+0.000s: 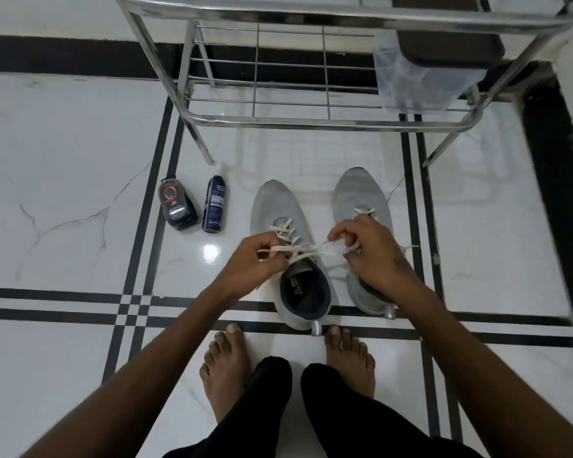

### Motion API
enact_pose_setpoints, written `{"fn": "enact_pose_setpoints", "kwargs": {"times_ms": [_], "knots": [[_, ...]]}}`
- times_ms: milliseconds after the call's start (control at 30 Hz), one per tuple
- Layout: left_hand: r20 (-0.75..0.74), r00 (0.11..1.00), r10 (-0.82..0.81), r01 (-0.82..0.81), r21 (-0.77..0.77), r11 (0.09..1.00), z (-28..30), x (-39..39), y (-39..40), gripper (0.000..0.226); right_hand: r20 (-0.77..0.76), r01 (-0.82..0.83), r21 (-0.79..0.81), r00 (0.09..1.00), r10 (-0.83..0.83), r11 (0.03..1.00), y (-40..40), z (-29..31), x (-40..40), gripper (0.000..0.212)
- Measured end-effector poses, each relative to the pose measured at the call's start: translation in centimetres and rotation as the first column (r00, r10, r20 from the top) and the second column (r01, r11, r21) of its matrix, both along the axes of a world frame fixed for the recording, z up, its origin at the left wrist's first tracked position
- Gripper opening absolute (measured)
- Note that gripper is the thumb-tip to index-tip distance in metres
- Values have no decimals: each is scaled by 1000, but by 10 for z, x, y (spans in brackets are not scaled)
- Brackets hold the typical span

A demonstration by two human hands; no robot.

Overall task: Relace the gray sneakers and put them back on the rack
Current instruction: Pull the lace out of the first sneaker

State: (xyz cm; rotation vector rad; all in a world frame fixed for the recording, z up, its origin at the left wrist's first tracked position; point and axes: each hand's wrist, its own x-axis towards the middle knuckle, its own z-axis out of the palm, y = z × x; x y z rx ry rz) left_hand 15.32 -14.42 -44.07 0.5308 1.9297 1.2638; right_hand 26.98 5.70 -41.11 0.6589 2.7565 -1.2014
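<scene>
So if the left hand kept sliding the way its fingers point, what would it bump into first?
Probably the right hand. The left hand pinches the lace with its fingers pointing across the left sneaker toward the other hand, with only lace between them. Depth is hard to judge, so it might brush the sneaker's tongue first.

spray can (214, 203) label, print too blurred

The rack's lower shelf (291, 94) lies bare across its left and middle; a plastic bag (411, 81) fills its right end. Open floor (311, 150) separates the two sneakers (361, 193) from it. A bottle (215, 203) and polish applicator (176, 206) stand left of the sneakers.
</scene>
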Motion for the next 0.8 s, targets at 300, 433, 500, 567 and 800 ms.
{"fn": "enact_pose_setpoints", "kwargs": {"times_ms": [300, 433, 500, 567, 800], "knots": [[-122, 979, 166, -161, 50, 986, 19, -17, -30, 16, 274, 517, -811, 750, -602, 274, 11, 20, -13, 26], [-478, 873, 99, -140, -51, 989, 16, -24, -42, 17, 388, 544, -836, 497, -776, -69, 21, 11, -20, 15], [-330, 859, 392, -381, 98, 919, 18, -20, -40, 13, 336, 644, -758, 520, -785, 102, 12, 4, -23, 32], [-64, 735, 675, -659, 162, 734, 18, -18, -39, 15, 271, 673, -682, 596, -756, 286, -2, 0, -24, 61], [-15, 524, 852, -847, -116, 519, -10, -15, -66, 33, -52, 291, -2, 956, -290, 957, -51, 0, -17, 93]]}}
